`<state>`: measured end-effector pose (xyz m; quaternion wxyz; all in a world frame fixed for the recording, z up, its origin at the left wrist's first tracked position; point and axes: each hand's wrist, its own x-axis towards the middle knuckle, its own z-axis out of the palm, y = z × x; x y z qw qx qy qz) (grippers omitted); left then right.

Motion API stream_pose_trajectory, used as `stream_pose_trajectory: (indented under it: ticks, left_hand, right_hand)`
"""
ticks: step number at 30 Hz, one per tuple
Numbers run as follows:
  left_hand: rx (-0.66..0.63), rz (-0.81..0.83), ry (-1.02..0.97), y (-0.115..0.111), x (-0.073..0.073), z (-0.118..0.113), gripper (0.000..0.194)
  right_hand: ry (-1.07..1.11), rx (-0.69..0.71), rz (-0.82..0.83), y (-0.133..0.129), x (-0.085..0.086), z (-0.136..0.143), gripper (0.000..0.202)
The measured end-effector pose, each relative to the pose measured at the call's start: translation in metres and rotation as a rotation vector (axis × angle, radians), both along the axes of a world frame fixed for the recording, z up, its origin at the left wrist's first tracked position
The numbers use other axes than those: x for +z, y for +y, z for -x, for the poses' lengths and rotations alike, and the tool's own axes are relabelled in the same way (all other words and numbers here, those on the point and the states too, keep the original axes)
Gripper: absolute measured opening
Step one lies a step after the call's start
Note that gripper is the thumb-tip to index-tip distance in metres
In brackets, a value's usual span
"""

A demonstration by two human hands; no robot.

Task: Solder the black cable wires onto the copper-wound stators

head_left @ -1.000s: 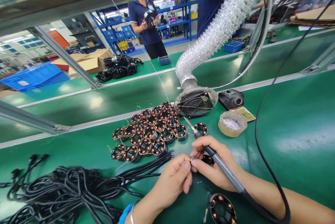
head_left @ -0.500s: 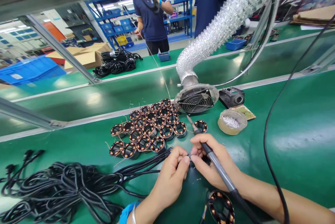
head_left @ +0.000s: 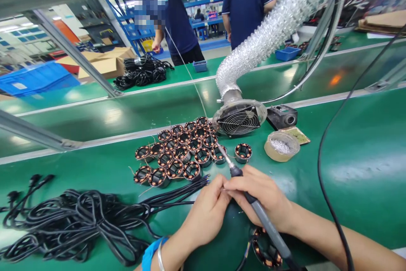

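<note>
My right hand (head_left: 264,192) is wrapped round a soldering iron (head_left: 265,218), its metal tip pointing up and left over the near edge of a cluster of copper-wound stators (head_left: 180,152). Thumb and fingers of my left hand (head_left: 206,209) are pinched together, touching the fingertips of my right hand. Whatever lies in that pinch is hidden. Below my right hand is another stator (head_left: 268,256), partly covered by the iron. Beside it runs a black cable with coloured wire ends (head_left: 245,254). One stator (head_left: 243,152) stands apart, just beyond the iron.
Coiled black cables (head_left: 85,224) spread over the left of the green bench. A fan-fitted fume extractor (head_left: 239,119) hangs behind the stators on a silver duct (head_left: 272,26). A solder tub (head_left: 281,147) stands at right, near a hanging black cord (head_left: 322,169). Two people stand beyond the bench.
My hands have drawn together, hiding the small dark piece seen between my fingertips. The iron's tip has shifted slightly left and down. Across the bench, one person leans left and the other has shifted left.
</note>
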<state>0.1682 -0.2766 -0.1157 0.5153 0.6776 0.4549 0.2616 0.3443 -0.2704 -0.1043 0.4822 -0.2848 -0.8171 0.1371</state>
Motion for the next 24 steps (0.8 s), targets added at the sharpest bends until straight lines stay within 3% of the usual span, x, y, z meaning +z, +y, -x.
stream_pose_trajectory:
  ticks: [7, 12, 17, 20, 24]
  left_hand:
    - [-0.057, -0.043, 0.194, 0.004, 0.016, 0.003, 0.019]
    - [-0.062, -0.005, 0.192, 0.007, 0.013, 0.008, 0.020]
    - [-0.039, 0.100, 0.007, 0.012, 0.002, 0.005, 0.023]
    - [-0.007, 0.201, -0.154, 0.015, -0.004, 0.001, 0.025]
    - [0.077, 0.262, -0.202, 0.019, -0.008, -0.004, 0.020]
  right_hand:
    - [0.019, 0.020, 0.099, 0.010, -0.008, -0.015, 0.030]
    - [-0.033, 0.073, 0.108, 0.013, -0.016, -0.022, 0.033]
    - [-0.054, 0.069, 0.072, 0.009, -0.017, -0.017, 0.033]
    - [-0.018, -0.013, 0.029, 0.006, -0.016, -0.012, 0.032]
    - [0.018, -0.086, 0.032, 0.004, -0.017, -0.015, 0.032]
